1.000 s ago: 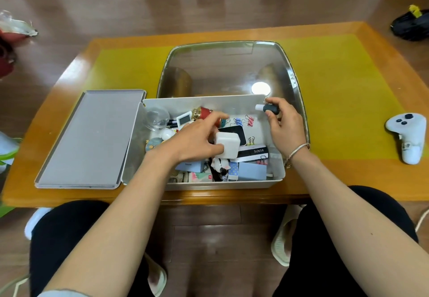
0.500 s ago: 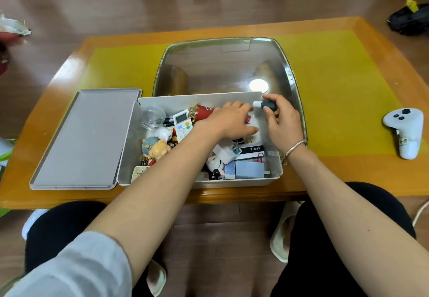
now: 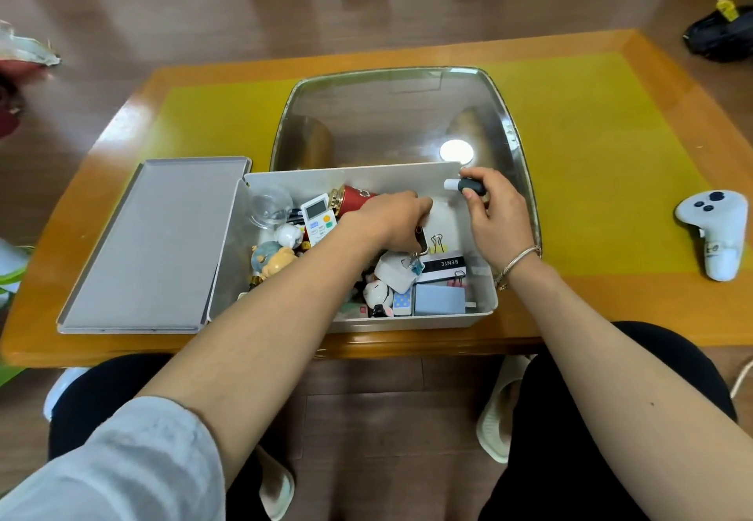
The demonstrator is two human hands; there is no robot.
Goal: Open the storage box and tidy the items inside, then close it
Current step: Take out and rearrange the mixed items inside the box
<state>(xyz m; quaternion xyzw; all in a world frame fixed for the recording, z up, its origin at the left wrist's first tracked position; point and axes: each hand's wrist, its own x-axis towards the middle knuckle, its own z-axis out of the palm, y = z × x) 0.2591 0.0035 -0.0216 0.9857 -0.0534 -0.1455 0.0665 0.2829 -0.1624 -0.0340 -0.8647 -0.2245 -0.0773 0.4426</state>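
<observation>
While the box (image 3: 481, 308) sits open at the centre of the frame, on the near edge of the table (image 3: 611, 313), we see its lid (image 3: 150, 243) lying flat just left of it, touching its left wall. Our left hand (image 3: 387, 219) reaches into the middle of the box with fingers curled downward over a cluster of binder clips (image 3: 438, 241); whether they pinch anything we cannot tell. Our right hand (image 3: 495, 215) hovers over the box's upper right corner, thumb and forefinger pinching a small dark tube with a white tip (image 3: 468, 185). Inside, at upper left, we note a clear cup (image 3: 269, 205), a white timer (image 3: 320, 219) and a red can (image 3: 354, 196) on its side; below them a figurine (image 3: 273, 260). At lower right lie a white charger (image 3: 395, 270), a card marked BENTE (image 3: 444, 266) and a blue block (image 3: 440, 299). Behind the box, toward the top of the frame, a metal tray (image 3: 505, 113) rests on the table. At the right edge lies a white controller (image 3: 713, 231).
</observation>
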